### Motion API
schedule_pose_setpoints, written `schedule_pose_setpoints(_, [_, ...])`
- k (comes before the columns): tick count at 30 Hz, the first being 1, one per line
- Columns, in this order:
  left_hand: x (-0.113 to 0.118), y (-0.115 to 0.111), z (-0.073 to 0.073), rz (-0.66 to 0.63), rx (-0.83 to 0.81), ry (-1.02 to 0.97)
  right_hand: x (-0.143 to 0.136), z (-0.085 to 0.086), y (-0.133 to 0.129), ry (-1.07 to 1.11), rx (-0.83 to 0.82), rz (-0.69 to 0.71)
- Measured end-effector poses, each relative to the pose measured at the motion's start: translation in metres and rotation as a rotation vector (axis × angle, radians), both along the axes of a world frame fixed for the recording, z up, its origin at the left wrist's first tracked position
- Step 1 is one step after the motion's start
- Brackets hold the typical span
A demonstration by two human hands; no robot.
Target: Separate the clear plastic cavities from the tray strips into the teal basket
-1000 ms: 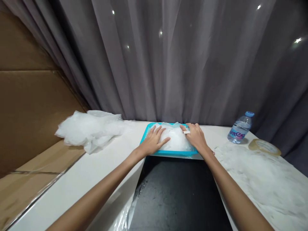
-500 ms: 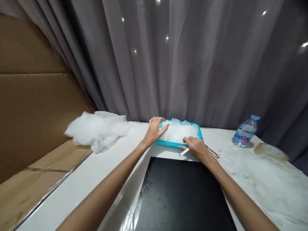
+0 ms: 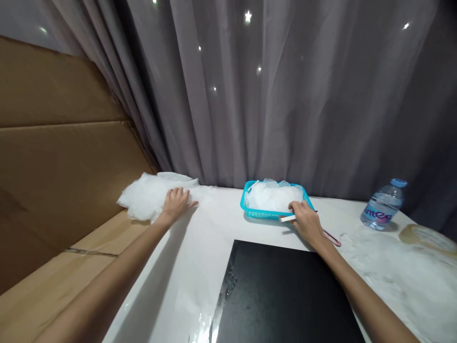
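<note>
My left hand is over the right side of a heap of white fluffy stuffing, fingers stretched out and thumb apart. A blue plastic basket filled with more white stuffing stands by the curtain. At its front right corner is my right hand, closed around a slim white stick that pokes out to the left; its exact kind is unclear. My right fingertips are at the basket's rim; whether they touch it I cannot tell. Behind that hand lies a pink loop-shaped thing, partly hidden by my wrist.
A black board lies in front of me on the white table. To the right are a water bottle, a roll of tape and spread-out stuffing. Cardboard stands at the left, before a grey curtain.
My left hand has left the basket and moved left to the stuffing heap. The right hand stays at the basket's front right with the white stick. The view has shifted slightly.
</note>
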State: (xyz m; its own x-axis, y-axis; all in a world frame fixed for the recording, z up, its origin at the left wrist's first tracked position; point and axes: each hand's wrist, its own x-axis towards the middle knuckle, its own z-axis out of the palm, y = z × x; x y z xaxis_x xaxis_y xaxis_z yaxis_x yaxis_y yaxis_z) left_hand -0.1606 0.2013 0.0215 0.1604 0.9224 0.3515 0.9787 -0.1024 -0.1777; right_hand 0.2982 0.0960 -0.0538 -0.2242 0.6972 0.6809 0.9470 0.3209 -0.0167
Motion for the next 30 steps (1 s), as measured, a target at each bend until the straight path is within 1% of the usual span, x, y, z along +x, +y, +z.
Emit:
schedule_pose_setpoints(3, [-0.008, 0.005, 0.009, 0.012, -0.066, 0.105, -0.001, 0.001, -0.003, 0.002, 0.060, -0.006])
schedule_pose_setpoints(5, [-0.015, 0.009, 0.020, 0.032, -0.104, 0.162, -0.003, 0.007, -0.007, -0.010, 0.146, -0.018])
schedule_pose_setpoints(8, [-0.027, 0.009, 0.039, 0.073, -0.155, 0.214, -0.006, 0.021, -0.014, 0.005, 0.257, -0.034])
schedule_pose_setpoints(10, [-0.033, 0.006, 0.049, 0.101, -0.188, 0.223, -0.008, 0.030, -0.017, 0.045, 0.270, -0.039])
schedule_pose_setpoints(12, [-0.035, 0.001, 0.055, 0.119, -0.211, 0.218, -0.010, 0.035, -0.018, 0.063, 0.270, -0.040])
schedule_pose_setpoints(15, [-0.033, -0.007, 0.057, 0.121, -0.196, 0.189, -0.011, 0.034, -0.019, 0.024, 0.262, -0.024])
schedule_pose_setpoints(19, [-0.026, -0.013, 0.057, 0.154, -0.112, 0.107, -0.010, 0.023, -0.018, -0.051, 0.229, -0.002])
schedule_pose_setpoints(21, [-0.023, -0.015, 0.059, 0.164, -0.107, 0.056, -0.009, 0.019, -0.018, -0.065, 0.223, -0.008])
schedule_pose_setpoints(24, [-0.016, -0.019, 0.064, 0.125, -0.111, -0.018, -0.011, 0.017, -0.018, -0.058, 0.226, -0.005])
schedule_pose_setpoints(27, [-0.005, -0.024, 0.073, 0.096, -0.057, -0.113, -0.014, 0.019, -0.020, -0.037, 0.234, 0.026])
schedule_pose_setpoints(30, [0.008, -0.030, 0.090, 0.098, 0.045, -0.247, -0.020, 0.022, -0.023, -0.031, 0.241, 0.071])
